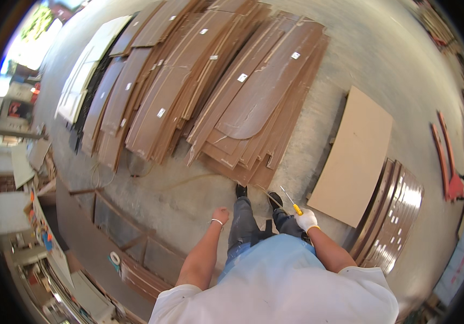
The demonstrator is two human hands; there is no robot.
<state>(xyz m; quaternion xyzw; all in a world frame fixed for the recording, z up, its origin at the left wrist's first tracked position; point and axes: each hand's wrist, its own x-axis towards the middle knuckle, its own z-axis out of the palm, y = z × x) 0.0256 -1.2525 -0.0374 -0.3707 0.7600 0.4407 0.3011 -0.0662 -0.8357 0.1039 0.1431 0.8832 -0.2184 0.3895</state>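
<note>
Right hand: the right hand point(306, 220) wears a white glove and is clenched around the yellow handle of a screwdriver point(291, 201), at about 5 o'clock from the middle of the view.
Screwdriver: its thin metal shaft points up and to the left, toward 11 o'clock from the glove, over bare concrete just beside the lower edge of the board stack.
Left hand: the left hand point(220, 214) is bare, with a pale band at the wrist; it hangs at about 6 o'clock, curled into a loose fist that grasps nothing I can see (the fingertips themselves are turned away, so how tight the curl is I cannot tell).
Legs and shoes: between the two hands, jeans point(242, 227) and dark shoes point(241, 190) stand on the concrete floor point(188, 194).
Board stack: a wide fan of brown hardboard panels point(242, 92), several with round-cut ends and small white stickers, lies from 10 to 1 o'clock, near the shoes.
Pale panels: white door-like panels point(83, 70) lie at 10 o'clock, at the left edge of the stack.
Plain sheet: a tan rectangular board point(353, 156) lies at 3 o'clock, near the gloved hand.
Curved stack: glossy brown curved pieces point(394, 216) sit at 4 o'clock, touching the sheet's lower edge.
Pallet jack: an orange pallet jack point(448, 162) stands at 3 o'clock, well apart.
Bench: a dark frame point(107, 227) runs at 8 o'clock.
</note>
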